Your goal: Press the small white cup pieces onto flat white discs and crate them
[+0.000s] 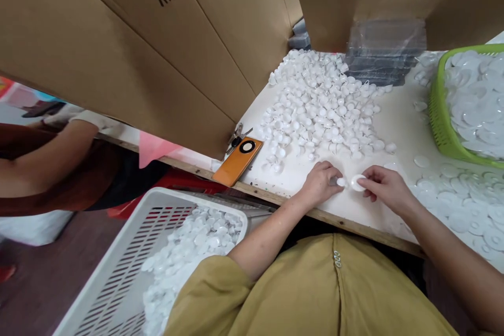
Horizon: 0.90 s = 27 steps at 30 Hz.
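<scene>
My left hand (319, 185) pinches a small white plastic piece (340, 181) above the near part of the white tabletop (293, 181). Just across from it, my right hand (385, 188) grips a round white plastic disc (357, 182) between thumb and fingers. The two parts face each other with a narrow gap between them. Beyond my hands spreads a heap of small white plastic pieces (318, 110). To the right of my right hand lie many flat, translucent white discs (472, 205), loosely layered on the table.
A green basket (436, 115) full of discs stands at right. Cardboard panels (220, 58) wall the table. An orange phone (238, 164) and keys (236, 139) lie at the left edge. A white basket (106, 268) of white pieces sits lower left. Another person's arm (51, 157) shows far left.
</scene>
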Motion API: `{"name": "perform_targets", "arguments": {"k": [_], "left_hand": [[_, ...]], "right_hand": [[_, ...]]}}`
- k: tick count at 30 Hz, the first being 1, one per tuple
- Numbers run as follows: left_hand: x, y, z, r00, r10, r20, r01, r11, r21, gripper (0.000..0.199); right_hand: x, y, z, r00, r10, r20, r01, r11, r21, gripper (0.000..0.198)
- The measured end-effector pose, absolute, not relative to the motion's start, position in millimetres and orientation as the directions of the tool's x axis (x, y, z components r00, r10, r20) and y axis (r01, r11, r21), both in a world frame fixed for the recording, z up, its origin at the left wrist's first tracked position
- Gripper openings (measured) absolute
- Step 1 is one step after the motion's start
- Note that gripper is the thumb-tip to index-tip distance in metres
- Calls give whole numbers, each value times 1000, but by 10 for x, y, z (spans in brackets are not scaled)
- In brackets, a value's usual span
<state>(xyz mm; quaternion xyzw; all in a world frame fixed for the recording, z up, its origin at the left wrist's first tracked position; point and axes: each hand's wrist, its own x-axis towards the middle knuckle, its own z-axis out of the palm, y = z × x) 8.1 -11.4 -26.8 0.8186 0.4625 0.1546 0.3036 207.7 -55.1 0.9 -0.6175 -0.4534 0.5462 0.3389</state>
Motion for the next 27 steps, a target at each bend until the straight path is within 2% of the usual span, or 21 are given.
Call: {"name": "perform_targets", "arguments": {"k": [5, 8, 11, 14, 21, 27], "left_hand": [[90, -82, -328, 575, 818, 7, 639, -454, 621, 23], [82, -73, -351, 586, 810, 7, 639, -468, 611, 26], [59, -55, -317, 599, 800, -38, 648, -457, 609, 25], [12, -20, -239, 631, 770, -97, 626, -431, 650, 26], [-55, 142, -86, 699, 688, -195, 580, -387, 717, 35], [24, 241, -19, 658, 665, -352, 696, -360, 622, 27]], "right_hand": [[1755, -373, -34, -86, 854, -513, 244, -481, -842, 29], [1750, -316, -115, -81, 842, -534, 309, -488, -816, 27], [1788, -270, -139, -91, 825, -557, 442, -468, -765, 25], [1797, -239, -94, -103, 820, -563, 535, -431, -726, 24], [1751, -161, 8, -122, 731, -672, 461, -557, -690, 26], [1741, -71, -4, -134, 667, -733, 457, -615, -643, 24]]}}
